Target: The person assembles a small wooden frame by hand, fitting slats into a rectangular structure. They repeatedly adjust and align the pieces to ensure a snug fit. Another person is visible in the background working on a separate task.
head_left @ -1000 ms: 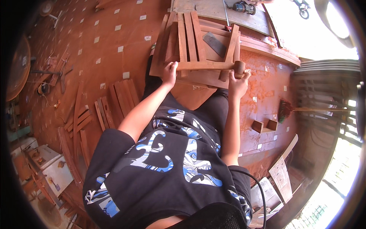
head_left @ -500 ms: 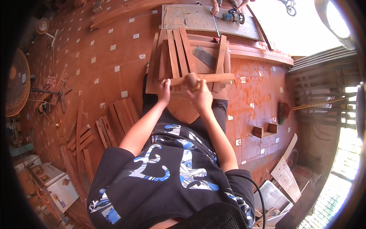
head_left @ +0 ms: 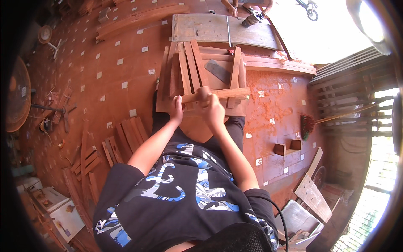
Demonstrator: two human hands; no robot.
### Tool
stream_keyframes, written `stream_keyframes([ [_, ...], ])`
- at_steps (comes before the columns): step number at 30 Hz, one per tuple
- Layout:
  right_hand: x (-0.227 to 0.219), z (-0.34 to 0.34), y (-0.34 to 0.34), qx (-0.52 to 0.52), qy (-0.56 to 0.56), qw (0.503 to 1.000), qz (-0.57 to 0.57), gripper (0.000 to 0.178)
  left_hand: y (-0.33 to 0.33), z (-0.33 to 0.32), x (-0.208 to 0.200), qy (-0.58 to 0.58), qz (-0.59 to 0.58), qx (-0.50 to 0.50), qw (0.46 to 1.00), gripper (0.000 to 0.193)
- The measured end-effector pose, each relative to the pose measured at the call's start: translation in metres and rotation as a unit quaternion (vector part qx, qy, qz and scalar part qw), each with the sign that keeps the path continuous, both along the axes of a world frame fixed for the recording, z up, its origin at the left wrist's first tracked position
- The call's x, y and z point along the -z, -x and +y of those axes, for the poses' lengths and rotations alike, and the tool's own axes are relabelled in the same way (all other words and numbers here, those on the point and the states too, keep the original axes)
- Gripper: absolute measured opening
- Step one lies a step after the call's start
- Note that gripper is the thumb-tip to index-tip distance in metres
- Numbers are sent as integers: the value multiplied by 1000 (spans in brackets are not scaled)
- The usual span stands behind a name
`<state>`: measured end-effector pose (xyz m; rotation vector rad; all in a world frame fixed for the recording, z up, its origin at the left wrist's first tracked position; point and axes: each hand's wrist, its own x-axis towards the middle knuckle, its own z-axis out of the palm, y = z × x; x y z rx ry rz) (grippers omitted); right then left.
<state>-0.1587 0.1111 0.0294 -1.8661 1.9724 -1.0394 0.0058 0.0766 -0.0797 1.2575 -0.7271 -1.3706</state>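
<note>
My left hand (head_left: 176,111) is closed on the left end of a reddish wooden strip (head_left: 233,93) that lies crosswise in front of me. My right hand (head_left: 213,111) wraps around a brown, rounded block-like piece (head_left: 203,92), pressed against the strip near its left part; its exact kind is unclear. Beyond the strip, several narrow wooden slats (head_left: 191,65) lie lengthwise on a stack of boards. Another slat (head_left: 236,69) slants at the right, and a dark flat rectangular plate (head_left: 217,70) rests between them.
Past the stack, another person's hands (head_left: 232,10) are at a wooden board (head_left: 210,27) with a router (head_left: 253,19). Wooden pieces (head_left: 130,132) lie on the floor at left, near a fan (head_left: 19,94). Shavings, a broom (head_left: 307,125) and a small wooden box (head_left: 287,147) are at right.
The whole view has shifted slightly. My hands keep their hold on the strip and the brown piece. The other person's router has gone from lying sideways to tilted, its base turned up.
</note>
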Motion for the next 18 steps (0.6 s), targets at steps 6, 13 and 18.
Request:
stream_keyframes([
  [6, -8, 0, -10, 0, -50, 998, -31, 52, -10, 1, -6, 30, -74, 15, 997, 36],
  [13, -8, -13, 66, 209, -60, 976, 0, 55, -11, 1, 14, 40, -96, 14, 994, 33],
  [18, -2, -14, 95, 298, -58, 953, 15, 56, 0, 3, 9, -26, -12, -4, 1000, 30],
])
